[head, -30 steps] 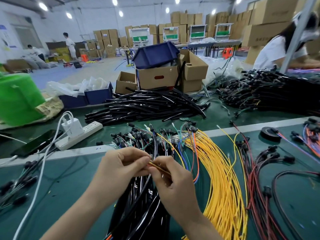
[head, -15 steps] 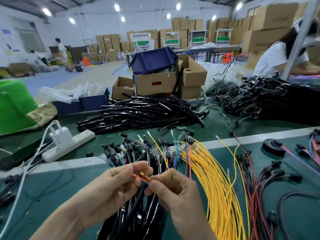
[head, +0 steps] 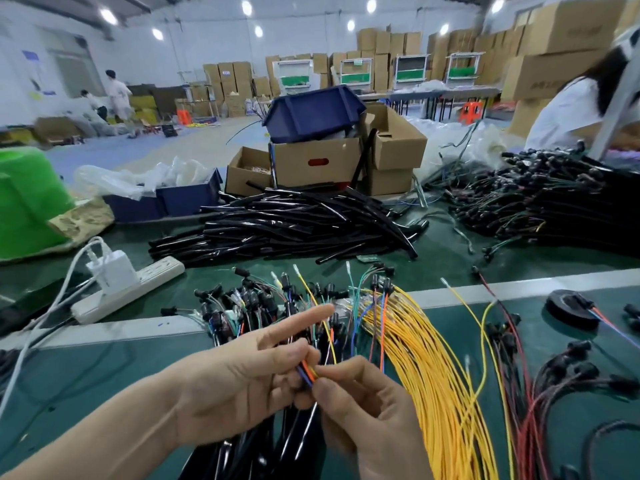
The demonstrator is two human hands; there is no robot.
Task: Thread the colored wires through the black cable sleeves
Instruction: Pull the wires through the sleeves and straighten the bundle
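Colored wire ends (head: 306, 373): pinched between left hand (head: 242, 386), forefinger straight, and right hand (head: 363, 410) fingertips; black sleeves (head: 291, 445) just beneath both.

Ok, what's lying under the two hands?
A bundle of black sleeved cables on the green mat. The left hand and right hand hide whether the pinched coloured wires enter a sleeve.

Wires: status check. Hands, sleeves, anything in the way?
Left hand and right hand both pinch the colored wires. Black sleeves lie below the hands; entry hidden. Yellow wire bundle beside, not blocking.
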